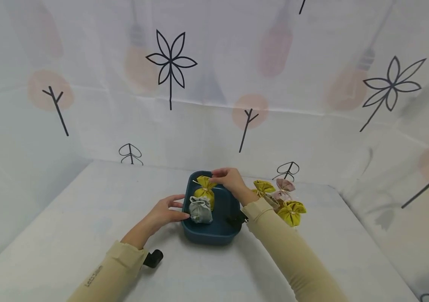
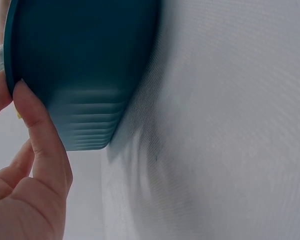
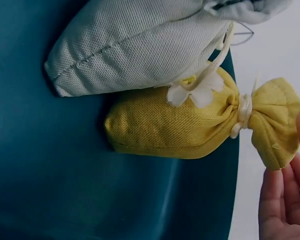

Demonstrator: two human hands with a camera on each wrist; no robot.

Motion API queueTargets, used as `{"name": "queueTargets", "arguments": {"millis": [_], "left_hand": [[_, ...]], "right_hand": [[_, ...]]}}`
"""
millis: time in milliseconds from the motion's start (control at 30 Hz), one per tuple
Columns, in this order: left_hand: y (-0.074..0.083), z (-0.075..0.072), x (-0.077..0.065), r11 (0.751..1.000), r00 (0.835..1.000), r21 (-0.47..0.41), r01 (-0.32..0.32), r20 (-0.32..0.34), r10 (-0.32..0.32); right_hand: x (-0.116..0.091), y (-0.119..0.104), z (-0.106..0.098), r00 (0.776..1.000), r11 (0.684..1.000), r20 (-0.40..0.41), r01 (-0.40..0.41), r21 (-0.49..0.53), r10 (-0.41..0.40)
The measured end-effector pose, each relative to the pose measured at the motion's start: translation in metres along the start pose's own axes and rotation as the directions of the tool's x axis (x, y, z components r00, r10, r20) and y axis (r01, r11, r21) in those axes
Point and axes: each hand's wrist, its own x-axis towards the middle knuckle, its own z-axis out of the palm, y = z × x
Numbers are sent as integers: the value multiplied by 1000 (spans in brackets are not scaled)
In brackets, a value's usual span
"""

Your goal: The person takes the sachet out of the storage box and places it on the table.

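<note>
A deep blue plastic basin stands on the white table, with two drawstring pouches inside. My left hand pinches the basin's left rim between thumb and fingers, as the left wrist view shows. At the basin's far side, my right hand pinches the gathered top of a yellow cloth pouch with thumb and fingertips. That pouch is tied with a cream cord and leans upright against the wall. Touching it in front is a pale grey pouch, with a white cloth flower between the two.
Right of the basin, partly behind my right forearm, stand more pouches: a yellow one, a pink one and another yellow one. A patterned white cloth wall rises behind the table. Black wrist devices sit by the sleeves.
</note>
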Motion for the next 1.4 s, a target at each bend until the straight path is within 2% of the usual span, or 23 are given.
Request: {"name": "queueTargets", "arguments": {"millis": [400,533,833,1067,1400], "left_hand": [[-2,0,0,1000,1000,-21,-12,2,12],[-1,0,1,1000,1000,-24,-12,4,12],[1,1,0,1000,1000,-3,-4,2,4],[1,3,1,1000,1000,-12,-3,-3,3],[0,3,1,1000,1000,9,-7,-11,7]], "right_hand": [[8,9,3,995,996,59,-80,-45,82],[7,6,6,995,997,68,-65,-35,67],[5,3,9,999,999,-5,-42,30,42],[2,-1,3,997,996,-76,-13,83,19],[-18,-18,-10,989,996,-141,63,61,-54]]}}
